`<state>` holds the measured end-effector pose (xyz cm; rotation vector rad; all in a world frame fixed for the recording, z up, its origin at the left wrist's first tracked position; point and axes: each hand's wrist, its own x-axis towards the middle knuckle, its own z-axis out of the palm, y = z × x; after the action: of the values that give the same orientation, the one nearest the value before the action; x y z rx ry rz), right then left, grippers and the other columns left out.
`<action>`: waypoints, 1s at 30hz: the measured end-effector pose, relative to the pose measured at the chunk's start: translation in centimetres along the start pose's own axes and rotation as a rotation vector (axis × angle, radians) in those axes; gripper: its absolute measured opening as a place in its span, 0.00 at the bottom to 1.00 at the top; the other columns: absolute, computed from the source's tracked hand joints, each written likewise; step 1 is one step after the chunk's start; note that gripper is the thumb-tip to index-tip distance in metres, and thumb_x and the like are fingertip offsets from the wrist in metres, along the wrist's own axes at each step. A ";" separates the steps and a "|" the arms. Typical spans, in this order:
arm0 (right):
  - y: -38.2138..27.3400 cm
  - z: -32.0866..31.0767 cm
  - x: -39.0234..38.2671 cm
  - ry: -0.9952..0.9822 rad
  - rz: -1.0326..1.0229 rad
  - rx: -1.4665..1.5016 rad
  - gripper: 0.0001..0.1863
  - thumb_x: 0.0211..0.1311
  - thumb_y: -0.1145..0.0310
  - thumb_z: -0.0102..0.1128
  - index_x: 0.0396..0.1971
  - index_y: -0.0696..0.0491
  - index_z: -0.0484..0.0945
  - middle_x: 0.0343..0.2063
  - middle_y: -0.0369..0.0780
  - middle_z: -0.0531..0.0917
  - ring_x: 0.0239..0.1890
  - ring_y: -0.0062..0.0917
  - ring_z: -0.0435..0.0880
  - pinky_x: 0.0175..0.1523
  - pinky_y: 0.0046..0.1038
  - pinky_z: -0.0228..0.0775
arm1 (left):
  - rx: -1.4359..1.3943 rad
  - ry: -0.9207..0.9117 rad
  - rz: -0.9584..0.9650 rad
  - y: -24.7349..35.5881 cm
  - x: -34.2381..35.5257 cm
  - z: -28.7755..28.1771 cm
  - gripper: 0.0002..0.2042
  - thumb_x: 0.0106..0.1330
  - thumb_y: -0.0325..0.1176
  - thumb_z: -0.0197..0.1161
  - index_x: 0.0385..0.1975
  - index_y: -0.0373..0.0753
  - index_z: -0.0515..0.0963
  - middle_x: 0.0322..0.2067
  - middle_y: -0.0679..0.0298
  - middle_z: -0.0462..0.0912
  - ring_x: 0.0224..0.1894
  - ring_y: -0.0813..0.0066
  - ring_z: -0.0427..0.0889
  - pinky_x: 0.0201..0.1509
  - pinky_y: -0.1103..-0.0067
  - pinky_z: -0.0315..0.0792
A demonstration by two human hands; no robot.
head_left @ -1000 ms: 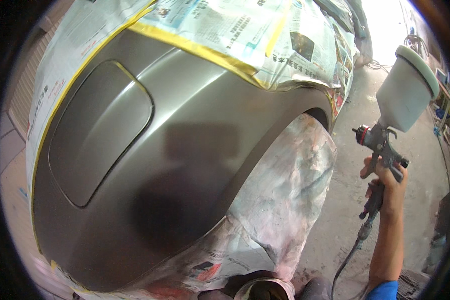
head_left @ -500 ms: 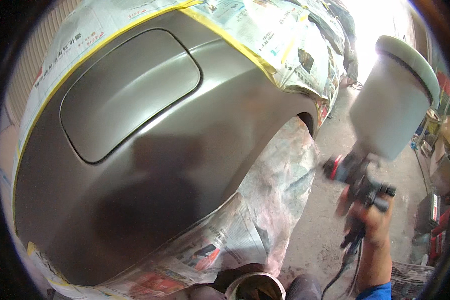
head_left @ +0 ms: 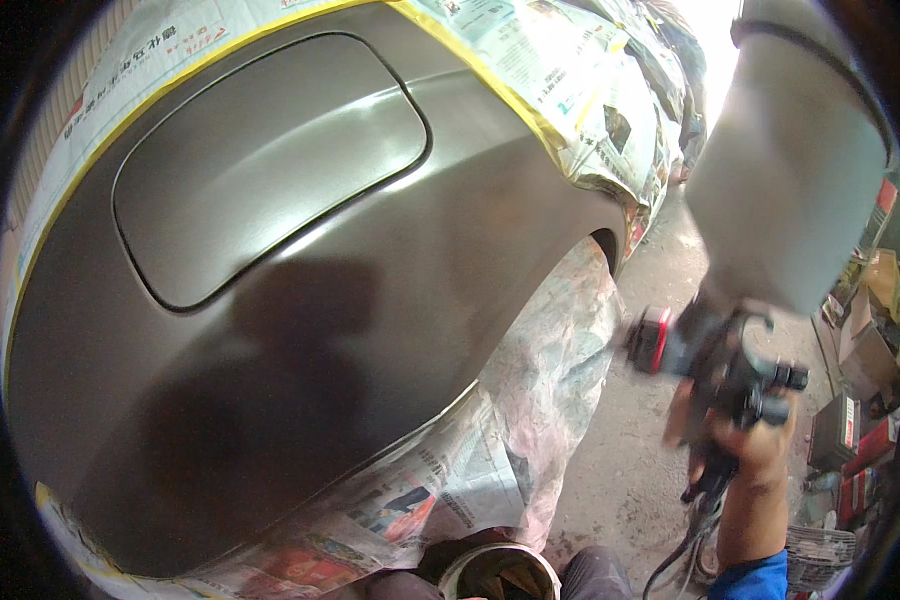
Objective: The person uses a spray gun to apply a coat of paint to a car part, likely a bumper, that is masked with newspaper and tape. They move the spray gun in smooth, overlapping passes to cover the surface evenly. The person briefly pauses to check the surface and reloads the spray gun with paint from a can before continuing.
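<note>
My right hand (head_left: 745, 440) grips a black spray gun (head_left: 720, 370) with a large translucent paint cup (head_left: 775, 170), raised at the right and slightly blurred, its red-ringed nozzle (head_left: 650, 340) pointing left at a dark grey car body panel (head_left: 390, 280). The panel fills the middle and left and has a rounded flap (head_left: 265, 170). Yellow tape (head_left: 490, 75) and newspaper sheets (head_left: 525, 40) border it along the top and left, while crumpled paper (head_left: 540, 350) covers the wheel opening. A hose runs down from the gun's handle. My left hand is out of sight.
A bucket (head_left: 500, 570) sits low at the bottom middle, between my legs. Along the right, on the concrete floor (head_left: 610, 510), are cardboard (head_left: 865, 320), grey and red containers (head_left: 835, 430) and other clutter. A bright opening lies at the top right behind the gun.
The spray gun has grown larger and closer in view, its cup rising toward the upper edge. The panel sits higher and further left in the picture, as the view has shifted.
</note>
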<state>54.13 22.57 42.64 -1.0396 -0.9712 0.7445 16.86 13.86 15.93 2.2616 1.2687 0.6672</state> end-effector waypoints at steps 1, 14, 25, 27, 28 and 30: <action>-0.1 -0.3 0.7 0.083 -0.029 -0.084 0.21 0.51 0.65 0.68 0.41 0.64 0.79 0.32 0.47 0.87 0.27 0.29 0.88 0.18 0.23 0.77 | -0.010 0.004 -0.001 -0.1 -0.1 0.0 0.07 0.65 0.33 0.65 0.32 0.36 0.82 0.37 0.55 0.85 0.40 0.55 0.84 0.46 0.64 0.79; -1.0 2.1 0.0 -0.136 -0.018 0.194 0.32 0.47 0.69 0.70 0.53 0.68 0.73 0.32 0.54 0.86 0.29 0.42 0.89 0.21 0.28 0.80 | -0.087 0.049 -0.022 -0.2 0.1 0.2 0.06 0.65 0.32 0.65 0.31 0.36 0.82 0.36 0.54 0.85 0.39 0.53 0.84 0.45 0.65 0.79; -1.8 2.6 1.0 0.116 -0.054 -0.044 0.24 0.44 0.66 0.65 0.41 0.66 0.79 0.30 0.52 0.86 0.25 0.33 0.88 0.16 0.24 0.77 | -0.102 0.059 0.001 0.0 0.3 -0.1 0.06 0.64 0.31 0.65 0.31 0.36 0.81 0.36 0.55 0.85 0.39 0.54 0.84 0.45 0.65 0.79; -1.6 2.6 1.0 0.104 -0.070 -0.023 0.24 0.44 0.66 0.66 0.41 0.66 0.79 0.30 0.52 0.86 0.25 0.34 0.88 0.16 0.24 0.77 | -0.096 0.061 0.006 0.1 0.3 -0.2 0.05 0.64 0.31 0.65 0.31 0.36 0.81 0.36 0.55 0.85 0.39 0.54 0.84 0.45 0.64 0.79; -1.5 2.6 1.1 0.097 -0.060 -0.038 0.25 0.44 0.64 0.68 0.42 0.66 0.78 0.29 0.52 0.85 0.24 0.34 0.88 0.18 0.25 0.78 | -0.090 0.060 0.005 0.1 0.3 -0.2 0.05 0.64 0.31 0.65 0.31 0.36 0.81 0.36 0.55 0.85 0.39 0.54 0.84 0.45 0.64 0.79; -1.5 2.6 1.1 0.105 -0.080 -0.047 0.29 0.44 0.59 0.71 0.43 0.65 0.77 0.28 0.51 0.85 0.23 0.36 0.87 0.23 0.28 0.80 | -0.079 0.056 0.002 0.2 0.4 -0.3 0.05 0.64 0.31 0.65 0.31 0.36 0.82 0.36 0.55 0.85 0.40 0.54 0.84 0.45 0.64 0.79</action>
<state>52.25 23.94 44.83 -1.0639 -0.9375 0.5983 16.98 14.14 16.37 2.1941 1.2443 0.7730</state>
